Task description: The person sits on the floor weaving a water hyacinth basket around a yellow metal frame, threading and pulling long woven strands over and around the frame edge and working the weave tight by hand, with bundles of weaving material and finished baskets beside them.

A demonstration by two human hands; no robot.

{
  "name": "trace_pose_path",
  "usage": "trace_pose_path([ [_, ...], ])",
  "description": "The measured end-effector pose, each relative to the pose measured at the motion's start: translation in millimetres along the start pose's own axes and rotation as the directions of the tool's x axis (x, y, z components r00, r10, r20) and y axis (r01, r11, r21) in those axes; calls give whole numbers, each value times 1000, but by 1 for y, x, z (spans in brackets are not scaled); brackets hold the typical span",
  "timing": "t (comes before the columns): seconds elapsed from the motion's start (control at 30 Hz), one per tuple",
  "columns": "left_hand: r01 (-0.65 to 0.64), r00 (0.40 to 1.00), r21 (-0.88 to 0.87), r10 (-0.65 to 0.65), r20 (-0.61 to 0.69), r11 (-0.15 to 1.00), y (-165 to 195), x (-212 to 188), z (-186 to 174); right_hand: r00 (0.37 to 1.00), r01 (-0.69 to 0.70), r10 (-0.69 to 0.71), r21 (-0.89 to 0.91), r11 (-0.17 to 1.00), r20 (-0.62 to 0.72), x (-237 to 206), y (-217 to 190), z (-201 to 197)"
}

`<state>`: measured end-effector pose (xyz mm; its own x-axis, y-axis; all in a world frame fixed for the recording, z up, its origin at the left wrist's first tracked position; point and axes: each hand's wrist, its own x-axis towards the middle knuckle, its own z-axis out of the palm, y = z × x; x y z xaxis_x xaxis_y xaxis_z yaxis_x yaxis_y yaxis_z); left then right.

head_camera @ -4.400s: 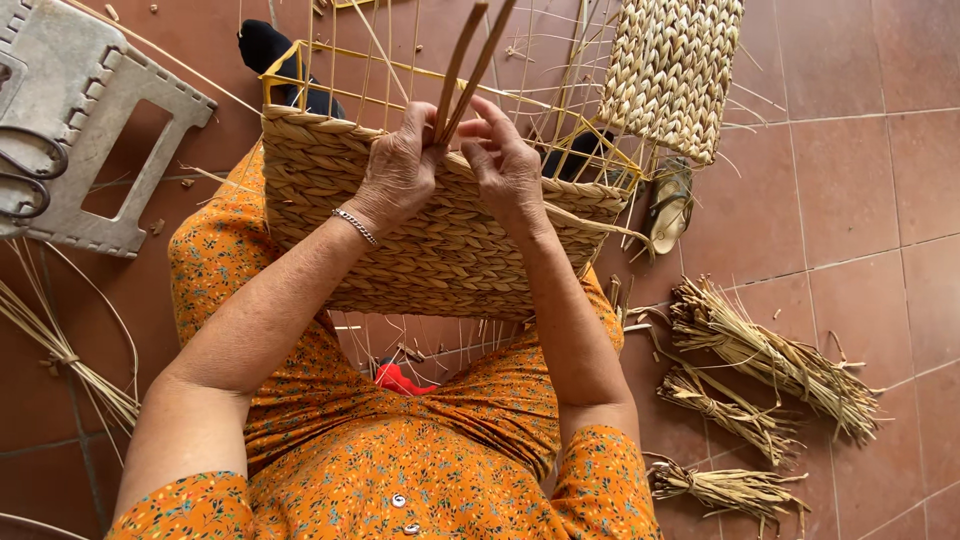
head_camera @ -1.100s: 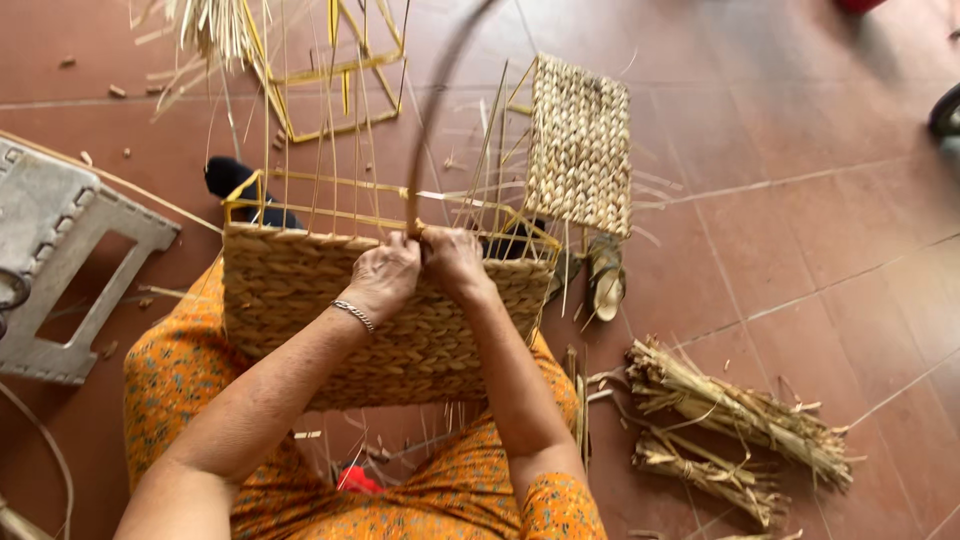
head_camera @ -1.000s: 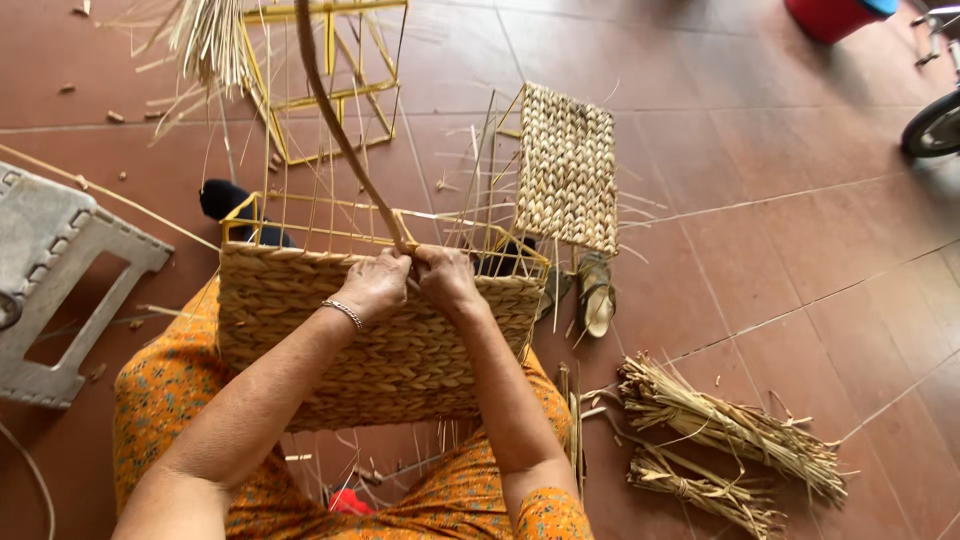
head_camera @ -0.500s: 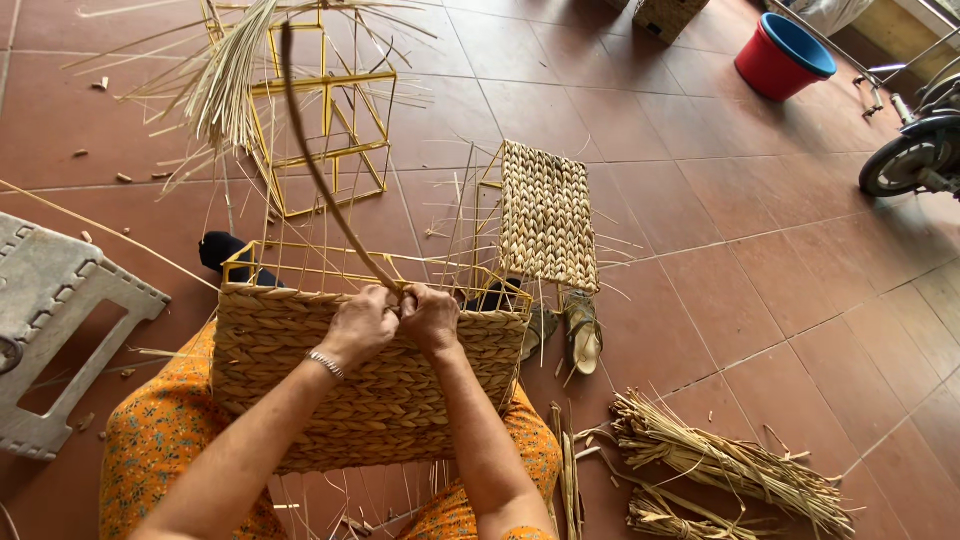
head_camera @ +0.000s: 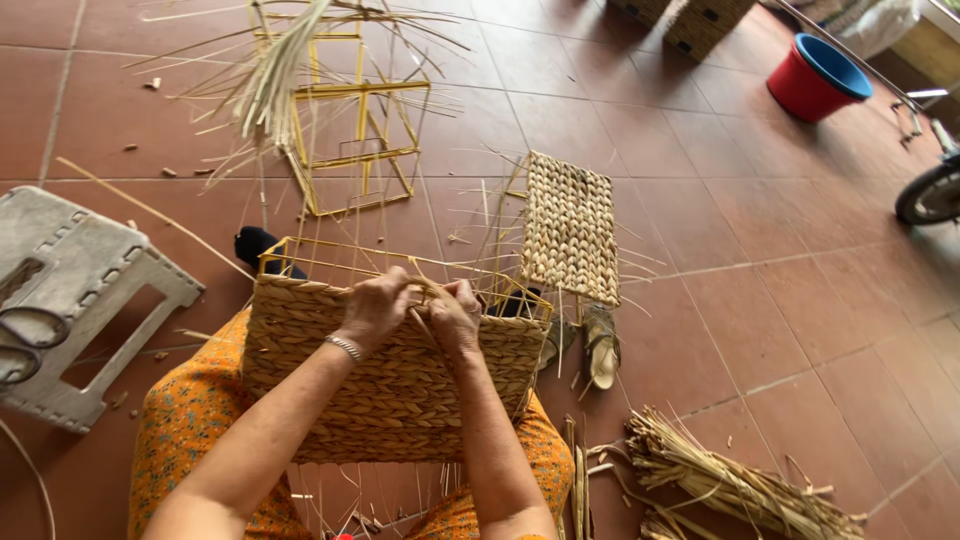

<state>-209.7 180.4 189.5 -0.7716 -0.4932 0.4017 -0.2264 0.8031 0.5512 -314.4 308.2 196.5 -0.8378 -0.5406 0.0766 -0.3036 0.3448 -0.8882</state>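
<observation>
long strand gone, hands (head_camera: 415, 310) lower on basket (head_camera: 390, 390)

The basket (head_camera: 390, 375) is rough, matt braided straw on a thin yellow metal frame (head_camera: 330, 255). Beside it, the stool (head_camera: 85, 300) looks dull grey plastic; beyond it, the bucket (head_camera: 815, 78) is smooth red plastic.

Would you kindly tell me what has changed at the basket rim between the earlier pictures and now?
The long strand that arced high above the basket has been drawn down; only a short length shows between the left hand and right hand. Both hands stay pinched at the top edge of the woven basket, which remains on the lap. The grey stool has not moved.
</observation>
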Motion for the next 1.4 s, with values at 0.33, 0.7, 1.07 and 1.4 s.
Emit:
trace_pose_path([
  [0.33,317,948,-595,-267,174,739,3,11,18,970,221,-213,-64,973,115,11,12,-12],
  [0.7,-72,995,-139,62,-77,988,14,-8,13,972,31,92,503,864,-218,2,34,7],
  [1.07,-20,998,-435,41,38,900,5,-3,0,934,-356,225,753,553,277,-11,23,-50],
  [1.4,41,997,-175,-29,70,984,30,-4,-11,994,97,-66,-407,908,89,-33,-8,-51],
])
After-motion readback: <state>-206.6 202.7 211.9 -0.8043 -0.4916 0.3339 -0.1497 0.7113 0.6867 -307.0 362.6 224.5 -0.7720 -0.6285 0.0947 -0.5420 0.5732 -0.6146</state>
